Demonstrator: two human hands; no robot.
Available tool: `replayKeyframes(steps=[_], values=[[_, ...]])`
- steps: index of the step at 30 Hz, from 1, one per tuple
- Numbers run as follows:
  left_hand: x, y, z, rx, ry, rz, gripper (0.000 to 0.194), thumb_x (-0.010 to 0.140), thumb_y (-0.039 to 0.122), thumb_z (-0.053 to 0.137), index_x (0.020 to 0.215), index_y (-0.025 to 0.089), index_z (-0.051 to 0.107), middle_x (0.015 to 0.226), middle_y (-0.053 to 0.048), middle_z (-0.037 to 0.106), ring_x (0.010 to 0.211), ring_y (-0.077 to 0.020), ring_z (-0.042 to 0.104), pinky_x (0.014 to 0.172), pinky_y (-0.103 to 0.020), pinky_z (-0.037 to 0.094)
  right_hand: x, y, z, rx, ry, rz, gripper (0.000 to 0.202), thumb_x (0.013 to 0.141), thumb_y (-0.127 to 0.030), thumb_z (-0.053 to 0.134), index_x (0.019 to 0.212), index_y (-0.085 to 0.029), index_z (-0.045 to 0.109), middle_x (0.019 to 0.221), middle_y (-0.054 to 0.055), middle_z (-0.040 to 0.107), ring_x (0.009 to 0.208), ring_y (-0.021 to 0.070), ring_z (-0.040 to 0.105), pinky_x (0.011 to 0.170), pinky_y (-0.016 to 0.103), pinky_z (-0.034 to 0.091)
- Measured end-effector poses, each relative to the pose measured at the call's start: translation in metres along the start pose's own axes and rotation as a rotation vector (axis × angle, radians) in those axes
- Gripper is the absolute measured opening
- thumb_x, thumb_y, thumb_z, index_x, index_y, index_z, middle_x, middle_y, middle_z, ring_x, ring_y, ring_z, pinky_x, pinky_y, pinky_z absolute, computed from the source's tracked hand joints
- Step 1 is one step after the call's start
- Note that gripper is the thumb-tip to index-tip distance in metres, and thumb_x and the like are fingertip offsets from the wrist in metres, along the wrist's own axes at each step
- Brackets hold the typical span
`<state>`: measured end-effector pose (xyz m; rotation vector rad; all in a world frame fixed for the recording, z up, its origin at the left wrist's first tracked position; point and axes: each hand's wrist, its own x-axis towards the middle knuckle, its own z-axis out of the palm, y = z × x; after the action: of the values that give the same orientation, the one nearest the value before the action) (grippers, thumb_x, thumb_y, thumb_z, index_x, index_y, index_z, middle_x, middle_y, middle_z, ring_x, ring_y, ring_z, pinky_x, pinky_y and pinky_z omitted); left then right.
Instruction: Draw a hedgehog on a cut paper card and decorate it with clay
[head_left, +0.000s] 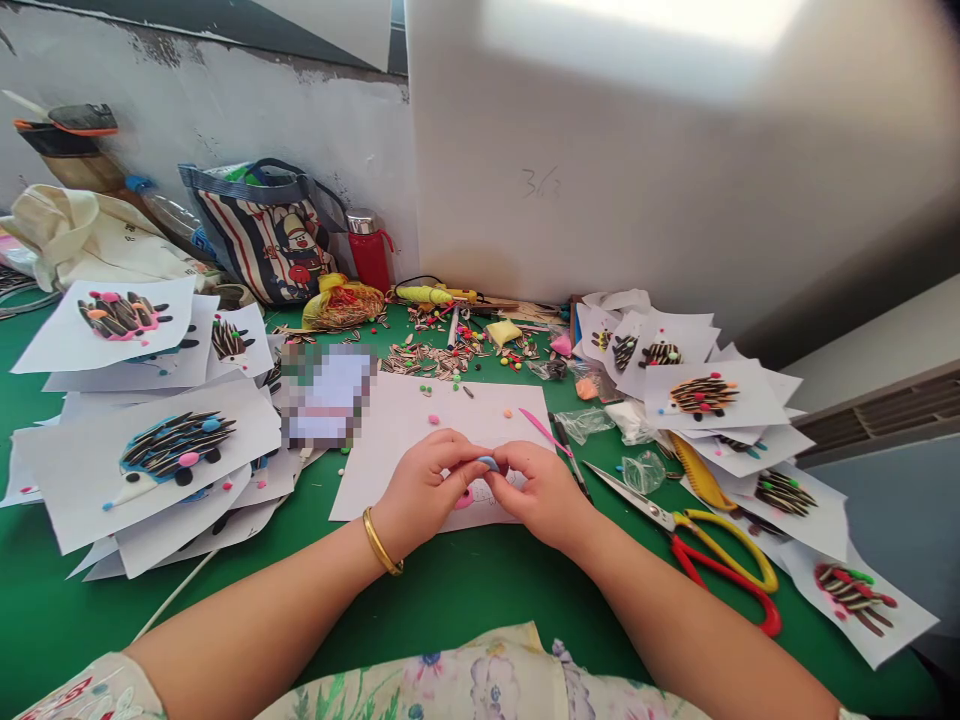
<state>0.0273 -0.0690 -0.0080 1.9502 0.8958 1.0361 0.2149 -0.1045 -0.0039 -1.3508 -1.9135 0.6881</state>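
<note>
My left hand (435, 485), with a gold bracelet at its wrist, and my right hand (536, 490) meet above the white paper (390, 440). Between their fingertips they pinch a small piece of blue clay (489, 463). Part of a pink shape (465, 498) and some drawn lines show on the paper below; my hands cover the rest. Farther up the sheet lie a pink clay ball (433, 419), an orange one (508, 413) and small green bits. A pink modelling tool (541, 430) crosses the sheet's right edge, near a black pen (571, 460).
Papers with seed hedgehogs are stacked at left (247, 400) and right (750, 380). Open scissors (667, 518) lie right of my right hand. A blurred phone (330, 395), scattered seeds (424, 360), clay packets, a red bottle (369, 255) and a striped bag (262, 235) stand or lie farther back.
</note>
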Motion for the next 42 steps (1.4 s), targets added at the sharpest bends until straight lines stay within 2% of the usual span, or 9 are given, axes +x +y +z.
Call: replayKeyframes(steps=[2, 5, 10, 16, 22, 27, 33, 39, 42], values=[[0.0007, 0.0002, -0.0003, 0.015, 0.002, -0.007, 0.013, 0.089, 0.023, 0.065, 0.094, 0.021, 0.076, 0.08, -0.003, 0.067, 0.076, -0.0148, 0.062, 0.073, -0.029, 0.051, -0.0001, -0.0009, 0.0, 0.039, -0.001, 0.001, 0.007, 0.088, -0.025, 0.061, 0.085, -0.022, 0.067, 0.079, 0.0, 0.067, 0.078, 0.0171, 0.059, 0.073, 0.03, 0.045], [0.0015, 0.0005, 0.0001, -0.011, 0.002, -0.029, 0.01, 0.088, 0.024, 0.066, 0.092, 0.021, 0.076, 0.08, -0.002, 0.069, 0.077, -0.0151, 0.063, 0.073, -0.028, 0.051, 0.0008, -0.0005, -0.0014, 0.115, -0.025, 0.026, 0.011, 0.09, -0.029, 0.061, 0.097, -0.023, 0.068, 0.089, 0.001, 0.07, 0.084, 0.0175, 0.062, 0.077, 0.031, 0.047], [0.0014, -0.0004, 0.0013, -0.054, 0.015, -0.045, 0.027, 0.086, 0.025, 0.068, 0.112, 0.022, 0.071, 0.094, -0.004, 0.07, 0.083, -0.0157, 0.064, 0.073, -0.028, 0.053, 0.0022, 0.0035, -0.0026, 0.099, -0.007, 0.08, 0.009, 0.09, -0.028, 0.059, 0.089, -0.023, 0.066, 0.081, -0.001, 0.067, 0.076, 0.0158, 0.058, 0.07, 0.03, 0.045], [0.0039, -0.0017, -0.0014, 0.006, -0.015, -0.05, 0.012, 0.089, 0.026, 0.064, 0.086, 0.021, 0.075, 0.079, -0.002, 0.07, 0.076, -0.0153, 0.064, 0.073, -0.029, 0.051, 0.0022, 0.0027, -0.0014, 0.124, 0.01, 0.078, 0.008, 0.086, -0.024, 0.061, 0.09, -0.022, 0.068, 0.079, -0.001, 0.065, 0.075, 0.015, 0.057, 0.07, 0.03, 0.046], [0.0023, -0.0013, 0.0009, -0.038, -0.009, -0.044, 0.025, 0.087, 0.032, 0.067, 0.109, 0.023, 0.074, 0.094, -0.005, 0.069, 0.083, -0.0162, 0.065, 0.072, -0.029, 0.055, 0.0024, 0.0005, -0.0009, 0.138, 0.041, 0.064, 0.01, 0.084, -0.021, 0.061, 0.09, -0.022, 0.07, 0.081, 0.0, 0.067, 0.075, 0.0152, 0.058, 0.071, 0.03, 0.048], [0.0026, -0.0045, 0.0, -0.022, 0.032, -0.041, 0.017, 0.089, 0.034, 0.065, 0.094, 0.024, 0.078, 0.079, -0.003, 0.066, 0.075, -0.0152, 0.062, 0.074, -0.03, 0.053, 0.0018, -0.0007, -0.0004, 0.153, 0.027, 0.045, 0.019, 0.083, -0.024, 0.067, 0.103, -0.023, 0.07, 0.087, 0.002, 0.067, 0.08, 0.0168, 0.06, 0.076, 0.032, 0.05], [0.0011, -0.0024, 0.0006, -0.035, 0.0, -0.046, 0.03, 0.086, 0.031, 0.069, 0.115, 0.024, 0.072, 0.092, -0.004, 0.069, 0.08, -0.0153, 0.063, 0.073, -0.029, 0.054, 0.0029, 0.0008, -0.0008, 0.127, 0.004, 0.034, 0.007, 0.089, -0.024, 0.06, 0.09, -0.022, 0.067, 0.086, 0.002, 0.067, 0.082, 0.0173, 0.061, 0.075, 0.031, 0.048], [0.0001, 0.0, 0.0016, 0.093, -0.015, -0.032, 0.01, 0.089, 0.026, 0.064, 0.089, 0.021, 0.073, 0.082, -0.003, 0.067, 0.078, -0.0157, 0.06, 0.071, -0.029, 0.05, 0.0011, -0.0026, 0.0036, 0.044, -0.006, 0.003, 0.007, 0.087, -0.021, 0.059, 0.084, -0.021, 0.065, 0.082, 0.002, 0.066, 0.081, 0.0182, 0.06, 0.076, 0.031, 0.046], [0.0006, 0.0005, 0.0016, 0.075, 0.0, -0.027, 0.011, 0.091, 0.027, 0.061, 0.093, 0.021, 0.07, 0.085, -0.003, 0.068, 0.079, -0.0155, 0.061, 0.073, -0.029, 0.05, 0.0019, -0.0036, 0.0025, 0.056, 0.008, 0.003, 0.007, 0.087, -0.022, 0.058, 0.084, -0.021, 0.064, 0.082, 0.002, 0.066, 0.081, 0.0183, 0.06, 0.076, 0.031, 0.047]])
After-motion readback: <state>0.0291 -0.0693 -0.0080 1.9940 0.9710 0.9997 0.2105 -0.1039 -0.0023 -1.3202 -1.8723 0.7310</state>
